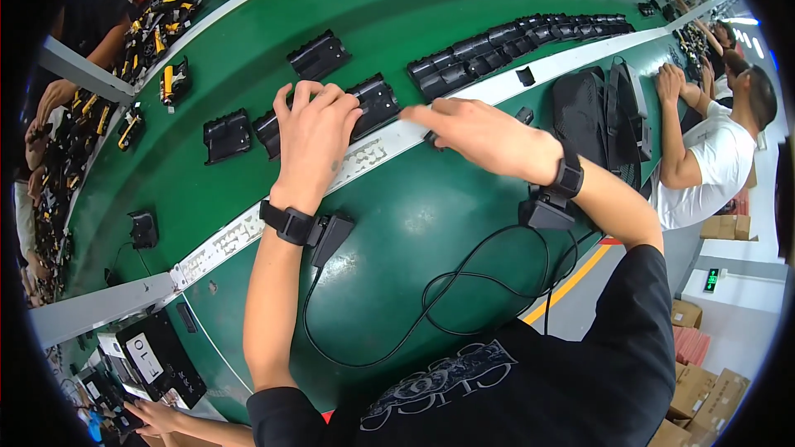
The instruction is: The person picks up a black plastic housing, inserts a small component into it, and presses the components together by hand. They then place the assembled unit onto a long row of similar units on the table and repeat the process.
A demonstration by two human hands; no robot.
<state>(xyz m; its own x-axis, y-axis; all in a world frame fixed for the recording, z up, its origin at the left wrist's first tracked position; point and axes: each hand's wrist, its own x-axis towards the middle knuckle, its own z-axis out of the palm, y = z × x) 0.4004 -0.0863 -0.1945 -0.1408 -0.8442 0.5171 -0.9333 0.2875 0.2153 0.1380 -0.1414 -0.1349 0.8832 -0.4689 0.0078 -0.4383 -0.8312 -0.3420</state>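
My left hand (313, 128) lies over black plastic shells, fingers bent down against them at the raised white edge. One black shell (375, 102) shows to the right of its fingers, and part of another (267, 132) shows to the left. My right hand (489, 136) is curled, with a digit stretched toward the right end of the nearer shell. A dark piece shows under its fingers; what it is, I cannot make out. Another loose shell (226, 136) sits left of my left hand, and one more (319, 55) lies beyond it.
A long row of black shells (513, 45) runs along the green belt (273, 16). A black bag (584, 116) stands on the right. Cables (447, 298) loop over the green tabletop. Yellow-and-black parts (161, 33) pile up across the belt, where other people work.
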